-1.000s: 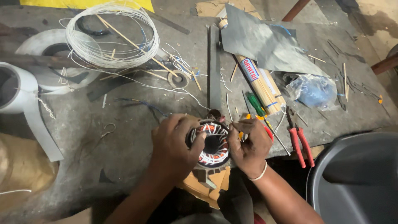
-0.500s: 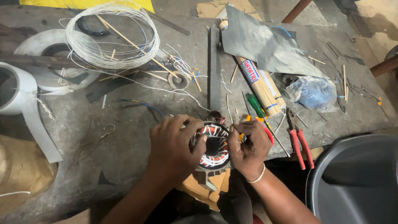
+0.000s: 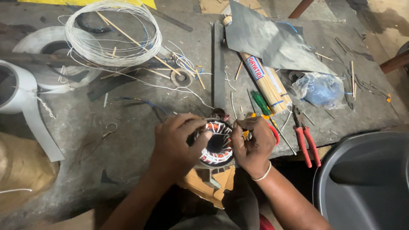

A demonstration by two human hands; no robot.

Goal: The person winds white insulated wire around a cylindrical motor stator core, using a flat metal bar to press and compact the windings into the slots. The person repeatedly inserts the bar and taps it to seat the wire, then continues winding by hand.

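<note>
A round motor stator with white slot liners and orange-red windings sits between both hands at the near edge of a grey workbench. My left hand grips its left rim, with the fingertips curled over the top. On the right rim rests my right hand, its fingers pinched at the upper edge; a white band circles that wrist. What the fingers pinch is too small to tell.
A coil of white wire lies at the back left beside rolls of white tape. Red-handled pliers, a green screwdriver, a bundle of wooden sticks, a grey sheet and a blue plastic bag lie right. A dark chair stands lower right.
Both hands have kept their hold on the stator. The right fingers have shifted slightly along its upper rim, and the stator has turned a little.
</note>
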